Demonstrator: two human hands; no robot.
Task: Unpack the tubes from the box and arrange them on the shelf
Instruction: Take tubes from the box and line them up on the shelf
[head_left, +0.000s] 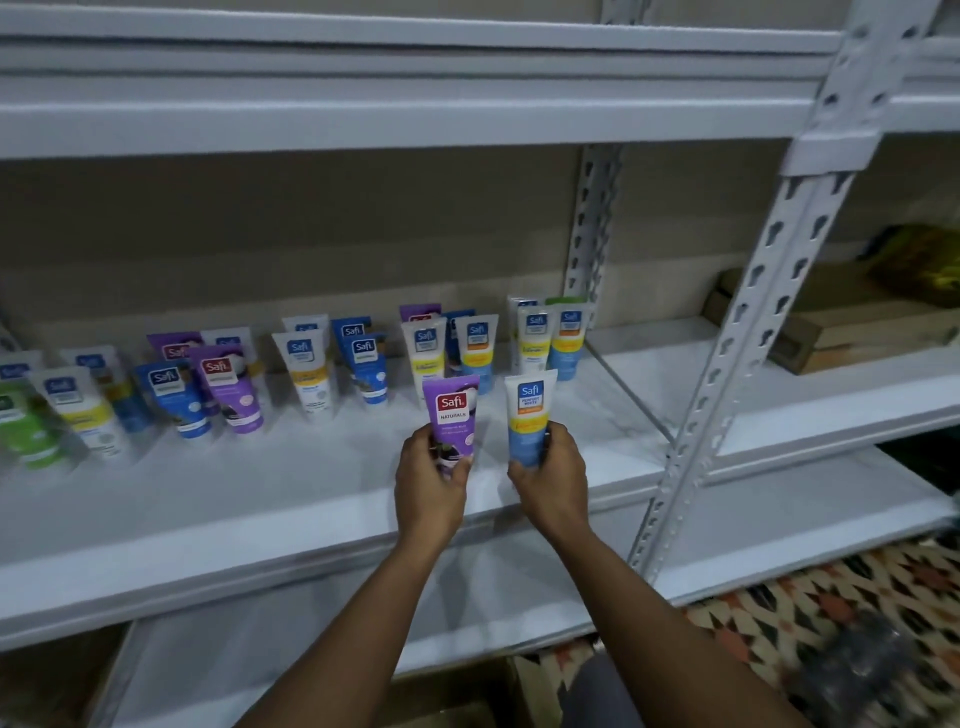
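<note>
One head-worn view only: it faces forward and slightly down onto the white shelf (260, 483), near it, with edges that seem bent and blurred.

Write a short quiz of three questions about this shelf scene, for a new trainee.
1. True or false: the left hand holds a purple tube.
2. What does the right hand hold? A) a green tube B) a white and blue tube C) nothing
3. Fill the gap: the cardboard box lies to the ___ of the metal post.
Key: 1 true; 2 B; 3 right.
</note>
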